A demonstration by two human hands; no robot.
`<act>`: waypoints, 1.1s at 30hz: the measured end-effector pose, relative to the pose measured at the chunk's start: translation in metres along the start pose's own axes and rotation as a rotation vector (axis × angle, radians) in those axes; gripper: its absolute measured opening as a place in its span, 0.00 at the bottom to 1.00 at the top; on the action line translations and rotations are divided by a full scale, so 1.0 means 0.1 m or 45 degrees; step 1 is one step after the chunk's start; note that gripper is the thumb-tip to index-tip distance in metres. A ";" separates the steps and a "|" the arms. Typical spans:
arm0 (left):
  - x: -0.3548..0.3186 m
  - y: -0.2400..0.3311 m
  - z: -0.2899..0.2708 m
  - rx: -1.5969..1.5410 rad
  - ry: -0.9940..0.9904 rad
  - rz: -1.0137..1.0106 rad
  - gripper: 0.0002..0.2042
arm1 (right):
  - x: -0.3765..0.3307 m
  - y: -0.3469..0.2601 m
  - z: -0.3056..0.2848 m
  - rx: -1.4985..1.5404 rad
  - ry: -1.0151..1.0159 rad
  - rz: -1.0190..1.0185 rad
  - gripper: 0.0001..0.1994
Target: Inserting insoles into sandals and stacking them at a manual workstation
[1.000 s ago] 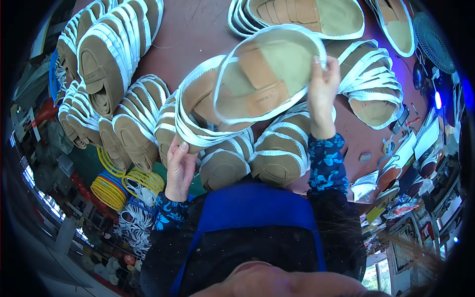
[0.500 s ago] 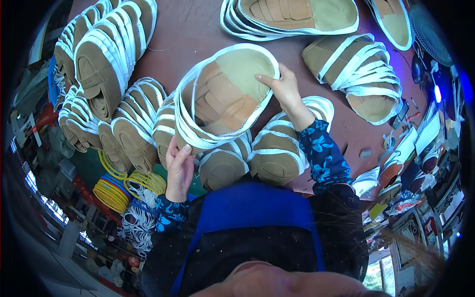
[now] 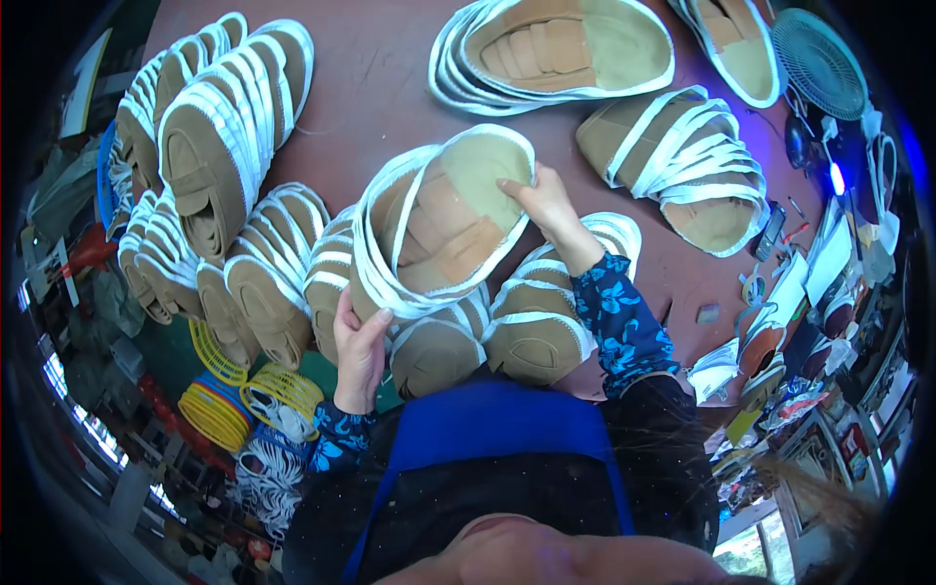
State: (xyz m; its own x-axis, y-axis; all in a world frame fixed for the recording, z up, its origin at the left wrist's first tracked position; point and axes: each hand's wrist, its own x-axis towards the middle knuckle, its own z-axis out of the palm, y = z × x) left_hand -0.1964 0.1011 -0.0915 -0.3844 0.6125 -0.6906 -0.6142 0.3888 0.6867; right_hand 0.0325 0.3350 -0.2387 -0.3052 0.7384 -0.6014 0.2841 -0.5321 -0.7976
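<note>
Holding a stack (image 3: 365,255) of brown, white-rimmed shoes near the table's close edge, the person has both hands at work on it. The top shoe (image 3: 485,174) sits partly inside the others, its olive-lined end reaching out to the right, past the rims below.

The fingers of the right hand (image 3: 548,207) are closed on that end, thumb inside on the lining and the rest mostly hidden behind the rim. The fingers of the left hand (image 3: 361,348) grip the stack's near end, thumb on one side and fingertips on the other. Whether the stack also rests on the near piles (image 3: 534,351) cannot be told.

Judging by how things lie, much is already nested: a tall pile (image 3: 200,166) leans at the left, another pile (image 3: 546,58) lies at the far side of the table (image 3: 375,88), and a fanned pile (image 3: 648,146) lies to the right. The stack in hand looks well built up but unfinished, since its top shoe is not seated flush and its rims spread apart at the left. It has yet to be set down by itself. How many shoes remain to be handled, and whether the other piles are complete, does not show.
</note>
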 end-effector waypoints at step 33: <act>1.19 -0.60 0.62 -0.474 0.105 -0.358 0.23 | -0.12 -1.22 -0.97 -1.047 1.139 -1.012 0.15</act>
State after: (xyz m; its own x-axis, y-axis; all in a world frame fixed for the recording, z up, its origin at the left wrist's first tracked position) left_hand -0.1626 0.1940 -0.2006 -0.2118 0.4563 -0.8643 -0.9018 0.2496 0.3528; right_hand 0.0896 0.4309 -0.1294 -0.0567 0.8894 0.4536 0.8378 0.2895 -0.4629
